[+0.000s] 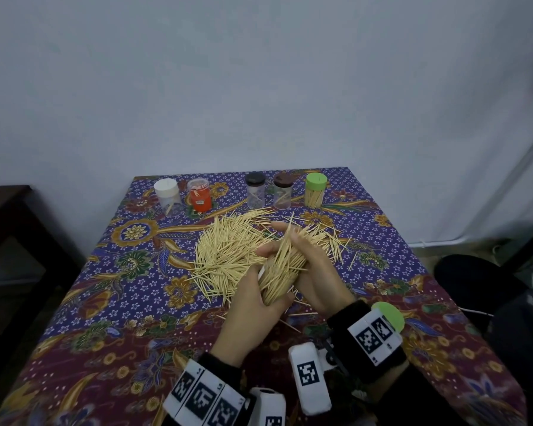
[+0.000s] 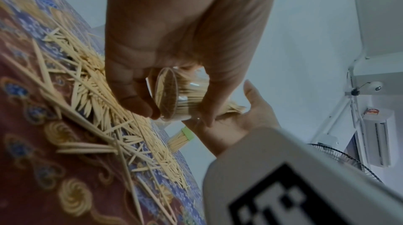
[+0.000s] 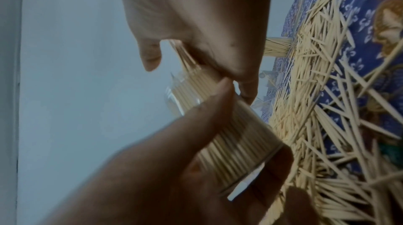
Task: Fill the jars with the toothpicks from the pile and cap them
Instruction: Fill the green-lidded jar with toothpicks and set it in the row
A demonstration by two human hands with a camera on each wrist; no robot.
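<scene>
Head view. Left hand (image 1: 253, 309) grips a clear jar (image 1: 279, 276) packed with toothpicks, held tilted above the near edge of the toothpick pile (image 1: 228, 250). Right hand (image 1: 308, 265) is curled around the jar's upper end, fingers over the sticks that project from its mouth. Pile lies mid-table on the patterned tablecloth (image 1: 105, 333). Along the far edge, left to right: white-lidded jar (image 1: 167, 192), red jar (image 1: 200, 195), black-lidded jar (image 1: 255, 190), brown-lidded jar (image 1: 282, 190), green-lidded jar (image 1: 315, 190); the last one is full of toothpicks. A loose green lid (image 1: 390, 315) sits just behind the right wrist.

Left wrist view. Left hand (image 2: 185, 30) holds the clear jar (image 2: 174, 94) by its base end, thumb and fingers wrapped round the wall. Right hand (image 2: 244, 125) is beyond it at the mouth. Toothpick pile (image 2: 98, 108) on the cloth below. Green-lidded jar (image 2: 181, 140) in the background.

Right wrist view. Motion blur; detail is poor. Right hand (image 3: 196, 22) pinches a bunch of toothpicks (image 3: 187, 58) at the mouth of the clear jar (image 3: 229, 134), probably seated partway in. Left hand (image 3: 174, 168) is wrapped round the jar body. Toothpick pile (image 3: 327, 108) is to the right.
</scene>
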